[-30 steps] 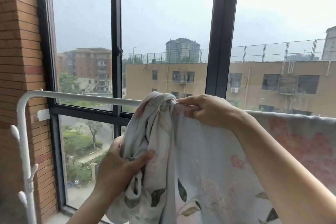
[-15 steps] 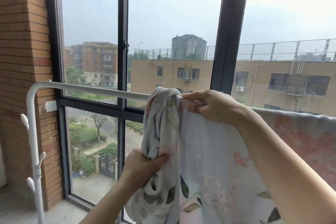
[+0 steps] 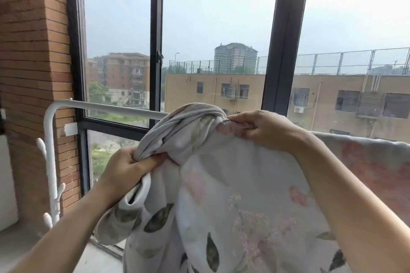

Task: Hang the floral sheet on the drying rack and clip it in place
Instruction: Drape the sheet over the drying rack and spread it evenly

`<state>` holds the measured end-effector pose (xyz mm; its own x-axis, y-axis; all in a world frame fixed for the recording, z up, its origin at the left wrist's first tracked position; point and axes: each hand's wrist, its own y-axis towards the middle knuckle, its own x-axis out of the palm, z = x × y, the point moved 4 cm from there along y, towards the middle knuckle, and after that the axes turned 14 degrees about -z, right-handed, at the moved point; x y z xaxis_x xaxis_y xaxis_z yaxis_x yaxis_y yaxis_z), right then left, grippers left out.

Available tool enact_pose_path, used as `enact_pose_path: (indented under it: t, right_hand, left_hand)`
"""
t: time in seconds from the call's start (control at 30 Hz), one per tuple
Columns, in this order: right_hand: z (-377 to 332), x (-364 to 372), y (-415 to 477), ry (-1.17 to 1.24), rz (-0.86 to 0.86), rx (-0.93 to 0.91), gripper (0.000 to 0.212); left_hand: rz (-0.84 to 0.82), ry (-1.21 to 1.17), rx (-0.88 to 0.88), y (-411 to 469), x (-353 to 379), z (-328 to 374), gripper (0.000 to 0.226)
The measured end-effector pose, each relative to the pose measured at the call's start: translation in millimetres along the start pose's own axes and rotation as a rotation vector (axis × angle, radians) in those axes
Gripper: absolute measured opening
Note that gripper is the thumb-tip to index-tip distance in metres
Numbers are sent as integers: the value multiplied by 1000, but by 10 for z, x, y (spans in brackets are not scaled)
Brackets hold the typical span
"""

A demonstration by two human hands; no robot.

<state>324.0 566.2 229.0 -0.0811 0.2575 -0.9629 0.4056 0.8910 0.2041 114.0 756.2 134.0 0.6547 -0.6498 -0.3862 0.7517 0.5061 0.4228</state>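
Observation:
The floral sheet, white with pink flowers and dark leaves, hangs over the top bar of the white drying rack and stretches away to the right. Its left end is bunched into a twisted wad on the bar. My left hand grips the lower part of that wad, thumb pressed into the folds. My right hand pinches the sheet's top edge at the bar, just right of the wad. No clip is in view.
The rack's left post carries small white pegs and stands beside a brick wall. Dark-framed windows rise right behind the bar. A pale floor ledge lies at lower left.
My left hand has risen along the bunched fabric, from low on the hanging part to just under the bar. My right hand keeps its pinch at the top edge.

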Motion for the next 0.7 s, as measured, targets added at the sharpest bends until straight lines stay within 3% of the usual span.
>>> enact_pose_path:
  t: [0.1, 0.23, 0.4, 0.53, 0.7]
  right_hand:
    - [-31, -6, -24, -22, 3, 7, 42]
    - [-45, -14, -59, -36, 15, 12, 37]
    - [-55, -33, -125, -17, 41, 31, 34]
    - [10, -28, -103, 29, 40, 61, 30]
    - [51, -46, -78, 87, 59, 62, 34]
  left_hand:
    - [98, 91, 67, 195, -275, 197, 57]
    - [135, 323, 130, 476, -503, 560, 77]
    - [68, 594, -15, 1022, -605, 713, 57]
    - [-46, 711, -171, 1301, -519, 510, 64]
    - [-70, 714, -162, 1314, -495, 526, 58]
